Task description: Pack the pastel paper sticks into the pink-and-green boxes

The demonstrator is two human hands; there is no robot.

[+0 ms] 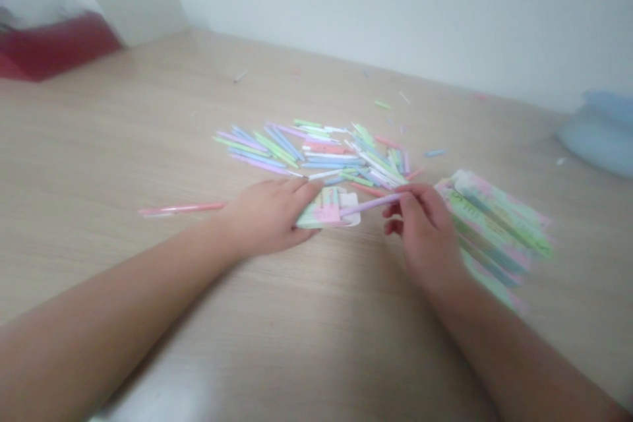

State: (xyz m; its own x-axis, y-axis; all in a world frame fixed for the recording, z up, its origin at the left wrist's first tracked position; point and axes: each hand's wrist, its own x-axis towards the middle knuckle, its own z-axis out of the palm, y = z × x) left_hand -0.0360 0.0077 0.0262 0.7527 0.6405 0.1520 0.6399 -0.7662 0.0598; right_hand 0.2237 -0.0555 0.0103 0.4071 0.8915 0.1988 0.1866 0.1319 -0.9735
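My left hand (270,214) is closed around a small green and pink box (325,208) lying on the table, its flap open to the right. Between the fingertips of my right hand (428,227) is a purple stick (373,204), whose left end reaches into the open end of the box. A long pink stick (185,208) lies beside my left wrist, its right end hidden by the hand. Just beyond both hands spreads a pile of short pastel sticks (329,159) in blue, green, white, purple and red.
Several flat green and pink boxes (499,231) lie side by side at the right. A red box (59,46) with a pale lid stands at the back left. A light blue object (601,132) rests at the right edge. Loose bits dot the table (297,336) near the wall.
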